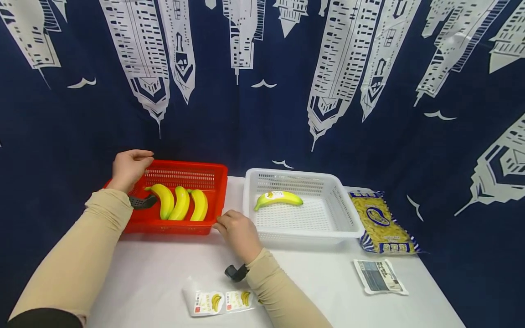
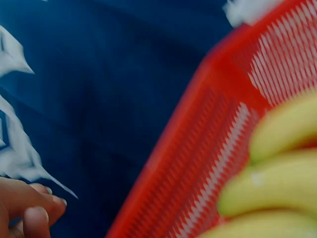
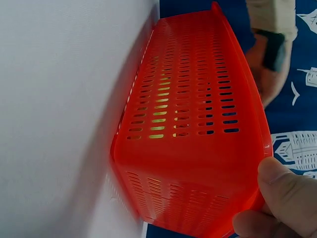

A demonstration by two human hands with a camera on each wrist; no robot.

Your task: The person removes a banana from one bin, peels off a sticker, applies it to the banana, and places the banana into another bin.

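Note:
A red plastic basket (image 1: 186, 166) with slotted walls holds three yellow bananas (image 1: 179, 203). At its front right corner my right hand (image 1: 239, 234) pinches the rim between thumb and fingers; the right wrist view shows this thumb (image 3: 277, 173) over the edge. My left hand (image 1: 130, 171) is by the basket's back left corner. In the left wrist view its loosely curled fingers (image 2: 49, 206) are apart from the rim, with nothing visible in them. To the right, a white basket (image 1: 295, 172) contains one banana (image 1: 287, 199) with a label on it.
A clear strip with banana-picture stickers (image 1: 209, 302) lies on the white table (image 1: 147, 282) near the front, partly behind my right sleeve. Right of the white basket is a yellow-and-blue bag (image 1: 379, 221), with a small printed packet (image 1: 380, 276) in front. A dark patterned curtain (image 1: 229, 123) hangs behind.

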